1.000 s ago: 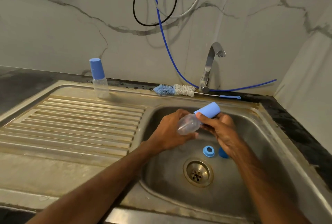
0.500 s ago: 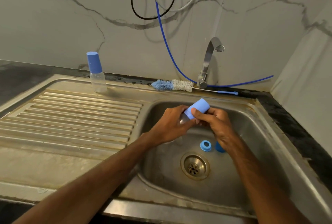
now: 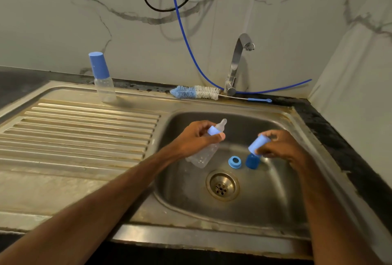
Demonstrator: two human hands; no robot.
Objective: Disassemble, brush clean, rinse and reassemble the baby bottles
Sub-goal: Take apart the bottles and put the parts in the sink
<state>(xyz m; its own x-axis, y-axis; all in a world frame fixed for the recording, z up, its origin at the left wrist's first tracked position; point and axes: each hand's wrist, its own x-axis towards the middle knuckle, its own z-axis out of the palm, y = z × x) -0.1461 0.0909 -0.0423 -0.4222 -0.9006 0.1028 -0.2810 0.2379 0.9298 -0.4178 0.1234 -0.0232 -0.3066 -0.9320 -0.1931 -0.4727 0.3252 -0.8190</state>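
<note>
1. My left hand (image 3: 196, 137) is hiding the middle of the bottle (image 3: 201, 157), fingers wrapping it over the left side of the sink (image 3: 275, 211).
2. My right hand (image 3: 280, 145) is pinching the loose cap (image 3: 257, 144), partly covering a darker cap (image 3: 252, 161).

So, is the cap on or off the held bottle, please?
Off: the right hand holds the cap clear of the bottle in the left hand; teat bare.

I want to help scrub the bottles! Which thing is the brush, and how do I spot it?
Find the metal tap at the back of the sink. On the ledge just left of its base lies the bottle brush. It is the only fuzzy thing there: blue bristles at the tip, white ones behind, on a thin wire handle.
</note>
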